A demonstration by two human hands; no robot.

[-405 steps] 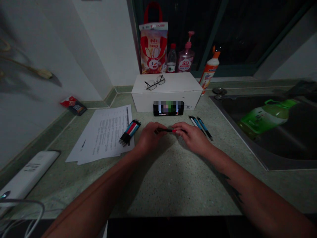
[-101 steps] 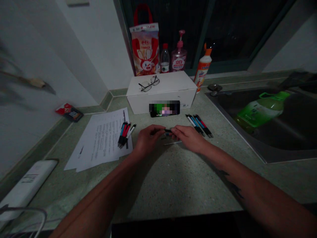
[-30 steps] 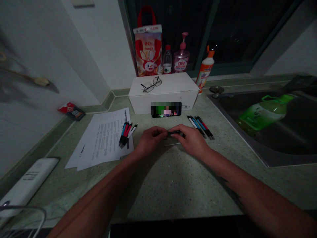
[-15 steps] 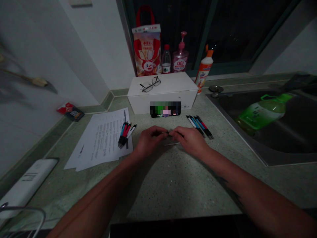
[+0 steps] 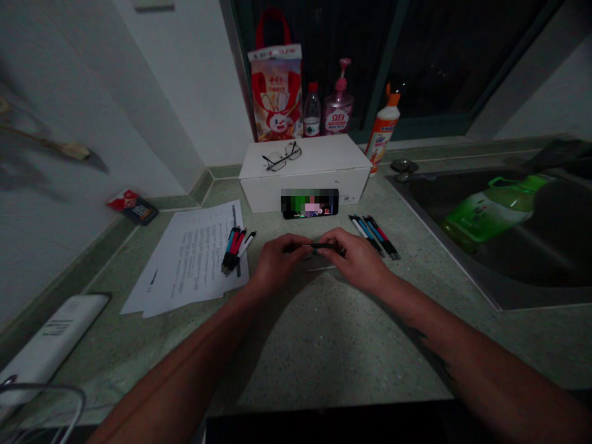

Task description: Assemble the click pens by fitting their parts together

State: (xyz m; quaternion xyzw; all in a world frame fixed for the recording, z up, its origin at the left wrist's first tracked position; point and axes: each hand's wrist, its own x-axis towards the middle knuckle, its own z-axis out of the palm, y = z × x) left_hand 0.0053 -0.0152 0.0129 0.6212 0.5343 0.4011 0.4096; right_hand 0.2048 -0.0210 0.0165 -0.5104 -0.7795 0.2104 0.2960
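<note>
- Green speckled surface (image 5: 324, 345): dim all over, near edge swallowed by black at the bottom of the view.
- Steel sink (image 5: 504, 299) to the right: cut off by the frame edge, far corner too dark to read; green bottle (image 5: 485, 213) lying on its side inside.
- Printed sheets (image 5: 194, 265) to the left, fanned flat; text too small to read.
- White box (image 5: 305, 176) near the back wall, glasses (image 5: 281, 156) on its lid; phone (image 5: 309, 205) propped on its long edge against the front, screen blurred out.
- White device (image 5: 50, 336) at lower left, partly out of frame.
- Left grip (image 5: 277, 262): fingers curled, thumb and forefinger pinched on the left end of a dark pen (image 5: 319, 246); fingertips turned away, so exact contact hard to see.
- Right grip (image 5: 356, 259): closed over the pen's right end, that end hidden under the fingers.
- Dark pen: level, just above the surface, bridging both grips, in front of the phone; whole or in parts, cannot tell.
- Bundle of pens (image 5: 237, 246) on the right edge of the sheets, near the left grip; row of pens (image 5: 375, 234) side by side just beyond the right grip, not touching it.
- Thin pale rod (image 5: 321, 268) flat on the surface below the held pen, between the two grips; too small to identify.
</note>
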